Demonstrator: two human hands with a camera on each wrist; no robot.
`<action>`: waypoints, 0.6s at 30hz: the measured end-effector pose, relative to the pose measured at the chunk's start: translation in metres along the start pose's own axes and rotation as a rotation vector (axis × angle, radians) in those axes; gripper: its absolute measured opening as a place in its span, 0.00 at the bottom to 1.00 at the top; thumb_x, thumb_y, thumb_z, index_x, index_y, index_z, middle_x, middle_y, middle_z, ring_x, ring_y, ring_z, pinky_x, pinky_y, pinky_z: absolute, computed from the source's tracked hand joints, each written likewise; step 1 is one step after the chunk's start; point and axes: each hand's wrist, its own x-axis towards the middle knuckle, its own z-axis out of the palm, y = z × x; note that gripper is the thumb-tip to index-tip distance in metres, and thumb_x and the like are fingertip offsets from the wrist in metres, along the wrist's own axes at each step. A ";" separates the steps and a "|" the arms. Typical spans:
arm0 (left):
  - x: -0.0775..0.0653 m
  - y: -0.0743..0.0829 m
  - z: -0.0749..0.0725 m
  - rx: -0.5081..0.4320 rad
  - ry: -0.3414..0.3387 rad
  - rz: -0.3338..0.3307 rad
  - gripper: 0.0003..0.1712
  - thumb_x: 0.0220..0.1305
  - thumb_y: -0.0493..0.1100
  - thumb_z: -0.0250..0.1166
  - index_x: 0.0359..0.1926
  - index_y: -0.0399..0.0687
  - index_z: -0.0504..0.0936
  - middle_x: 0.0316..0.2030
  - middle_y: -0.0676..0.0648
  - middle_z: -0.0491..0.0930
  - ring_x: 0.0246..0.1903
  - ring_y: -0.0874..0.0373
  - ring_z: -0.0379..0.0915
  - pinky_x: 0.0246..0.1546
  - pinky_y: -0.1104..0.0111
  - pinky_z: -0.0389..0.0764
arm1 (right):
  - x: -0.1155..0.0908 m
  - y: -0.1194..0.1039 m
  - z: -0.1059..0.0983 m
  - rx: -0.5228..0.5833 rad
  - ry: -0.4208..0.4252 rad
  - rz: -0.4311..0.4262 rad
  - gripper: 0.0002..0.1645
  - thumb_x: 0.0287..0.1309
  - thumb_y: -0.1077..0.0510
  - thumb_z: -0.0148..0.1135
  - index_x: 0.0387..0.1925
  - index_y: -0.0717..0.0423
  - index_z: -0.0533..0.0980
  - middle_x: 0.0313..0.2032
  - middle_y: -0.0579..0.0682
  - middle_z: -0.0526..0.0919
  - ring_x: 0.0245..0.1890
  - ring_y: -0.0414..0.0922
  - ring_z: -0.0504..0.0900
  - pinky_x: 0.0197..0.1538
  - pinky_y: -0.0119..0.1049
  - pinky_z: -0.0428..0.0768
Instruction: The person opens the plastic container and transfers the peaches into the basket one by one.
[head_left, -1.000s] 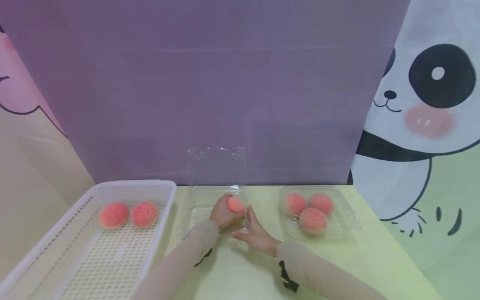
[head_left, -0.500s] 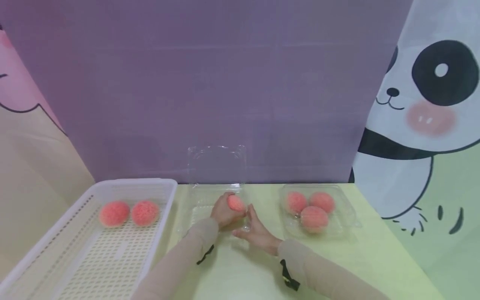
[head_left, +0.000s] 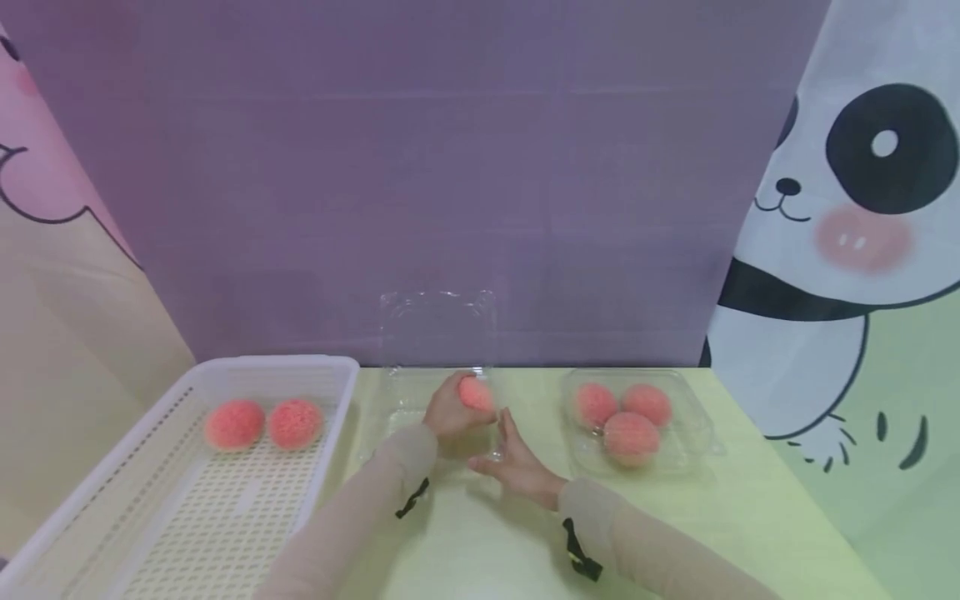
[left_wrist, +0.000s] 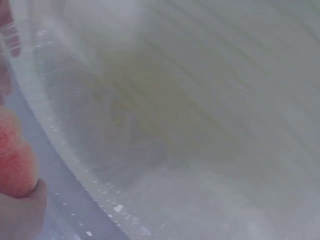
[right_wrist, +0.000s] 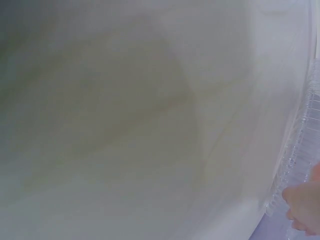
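My left hand (head_left: 450,410) grips a pink peach (head_left: 476,393) over the right side of a clear plastic clamshell box (head_left: 392,410), whose lid (head_left: 438,332) stands raised at the back. In the left wrist view, the peach (left_wrist: 17,162) shows a crease, with fingertips curled against its edge. At the box's front right corner is my right hand (head_left: 521,468), thumb toward the front wall and straight fingers along the right side. How firmly it touches the corner is unclear. Two more peaches (head_left: 235,424) lie in a white basket (head_left: 352,379) to the left.
A second clear box (head_left: 678,454), at the right, has three peaches (head_left: 632,437) inside. The pale yellow table (head_left: 487,550) ends at a purple backdrop (head_left: 480,183). The basket's long side wall runs beside my left forearm.
My left hand and the peach have shifted slightly up and away in the head view. The right hand keeps almost the same place at the corner. The other peaches stay put.
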 end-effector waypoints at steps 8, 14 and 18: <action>-0.005 0.020 -0.013 -0.002 -0.028 0.049 0.46 0.34 0.38 0.75 0.59 0.40 0.66 0.52 0.39 0.73 0.48 0.47 0.73 0.51 0.58 0.75 | 0.000 0.001 0.000 -0.016 0.011 0.010 0.64 0.54 0.47 0.62 0.68 0.57 0.24 0.70 0.62 0.29 0.69 0.62 0.40 0.68 0.57 0.45; -0.013 0.027 -0.024 0.023 -0.033 0.026 0.45 0.35 0.39 0.75 0.59 0.39 0.66 0.51 0.40 0.74 0.46 0.49 0.73 0.49 0.60 0.76 | -0.001 0.001 0.001 -0.032 0.026 0.002 0.64 0.54 0.47 0.63 0.69 0.59 0.25 0.70 0.63 0.29 0.69 0.61 0.38 0.68 0.58 0.42; -0.019 0.033 -0.027 0.001 -0.018 0.005 0.45 0.34 0.37 0.75 0.58 0.38 0.66 0.49 0.40 0.74 0.44 0.50 0.74 0.47 0.61 0.77 | 0.000 0.002 0.001 -0.039 0.035 0.007 0.64 0.53 0.46 0.63 0.69 0.57 0.25 0.70 0.62 0.30 0.69 0.61 0.39 0.68 0.57 0.43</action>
